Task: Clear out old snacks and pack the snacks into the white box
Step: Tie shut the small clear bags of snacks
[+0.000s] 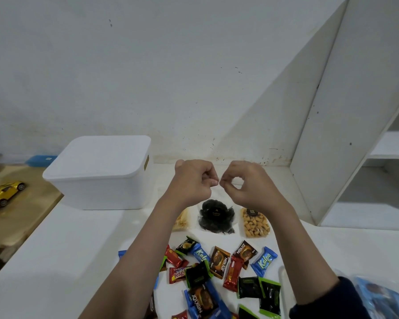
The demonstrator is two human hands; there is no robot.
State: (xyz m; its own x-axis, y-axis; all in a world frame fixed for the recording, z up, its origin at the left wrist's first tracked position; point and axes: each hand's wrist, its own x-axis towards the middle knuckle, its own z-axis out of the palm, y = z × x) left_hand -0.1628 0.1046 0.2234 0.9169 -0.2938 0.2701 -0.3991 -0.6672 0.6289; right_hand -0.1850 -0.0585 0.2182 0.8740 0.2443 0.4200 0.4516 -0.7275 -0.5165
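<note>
Snacks (219,270) lie loose on the counter before me — none packed, as far as I can judge. The white box (101,173) sits lidded to the left. My left hand (194,180) and right hand (244,183) hover above, fingertips pinched together — on what, I cannot tell.

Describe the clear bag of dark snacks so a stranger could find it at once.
Start at the lidded white box on the white counter and look right, beneath the two raised hands. Three clear bags lie in a row there, above the scattered small wrappers. The wanted clear bag is the middle one: its contents are black, while both neighbours hold pale golden pieces.
</note>
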